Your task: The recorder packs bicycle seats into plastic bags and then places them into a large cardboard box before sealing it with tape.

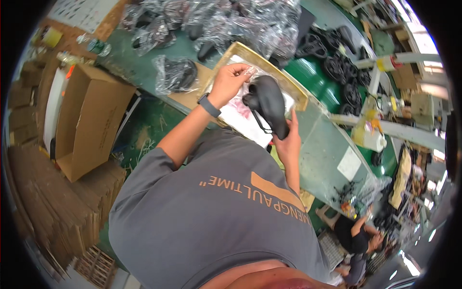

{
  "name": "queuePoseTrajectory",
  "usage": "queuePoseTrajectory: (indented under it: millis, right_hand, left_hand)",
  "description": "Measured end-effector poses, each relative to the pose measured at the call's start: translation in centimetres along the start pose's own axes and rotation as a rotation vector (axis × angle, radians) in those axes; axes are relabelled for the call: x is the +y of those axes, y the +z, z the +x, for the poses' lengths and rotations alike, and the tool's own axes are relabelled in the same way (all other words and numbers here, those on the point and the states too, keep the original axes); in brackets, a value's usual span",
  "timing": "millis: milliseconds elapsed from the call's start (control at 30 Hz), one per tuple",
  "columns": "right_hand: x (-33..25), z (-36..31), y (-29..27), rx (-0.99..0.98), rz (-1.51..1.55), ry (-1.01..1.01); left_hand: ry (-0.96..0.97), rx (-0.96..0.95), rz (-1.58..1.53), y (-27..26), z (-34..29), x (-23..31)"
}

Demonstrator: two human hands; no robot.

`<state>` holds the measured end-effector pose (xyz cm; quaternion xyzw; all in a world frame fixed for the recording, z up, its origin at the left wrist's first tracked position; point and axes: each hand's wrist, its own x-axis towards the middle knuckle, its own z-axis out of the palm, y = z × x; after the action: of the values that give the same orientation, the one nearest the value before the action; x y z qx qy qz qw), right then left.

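Note:
A black bicycle saddle is held over a shallow yellowish tray, its rails showing on the left side. My right hand grips the saddle's narrow nose end, fingers partly behind it. Just left of the wide end, my left hand has thumb and fingers pinched together on a small bit of clear plastic. Inside the tray, below the saddle, lie white sheets and some pink-and-white material.
Plastic-wrapped saddles heap at the table's far side; one wrapped saddle lies left of the tray. Bare black saddles sit to the right. A tall carton stands at left above stacked flat cardboard. Another person sits at lower right.

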<state>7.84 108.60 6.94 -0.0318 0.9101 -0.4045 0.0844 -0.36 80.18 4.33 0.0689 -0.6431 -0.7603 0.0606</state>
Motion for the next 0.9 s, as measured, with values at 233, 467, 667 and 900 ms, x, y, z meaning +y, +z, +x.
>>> queuePoseTrajectory:
  millis: [233, 467, 667, 900]
  right_hand:
    - [5.2, 3.0, -0.4, -0.057, 1.099, 0.435]
    - [3.8, 8.0, -2.6, 0.198, 0.693, 0.116]
    - [8.2, 15.1, -8.9, -0.227, 0.828, 0.050]
    - [31.3, 31.1, -15.9, 0.504, 0.728, 0.415]
  left_hand:
    - [0.773, -0.527, 0.501, 6.3, -3.6, 7.2]
    - [-0.432, -0.611, -0.211, 8.6, 0.3, -0.7]
    - [-0.505, -0.121, -0.306, 7.1, 17.0, -5.1]
    - [-0.226, 0.302, -0.082, -3.8, 32.1, -10.3]
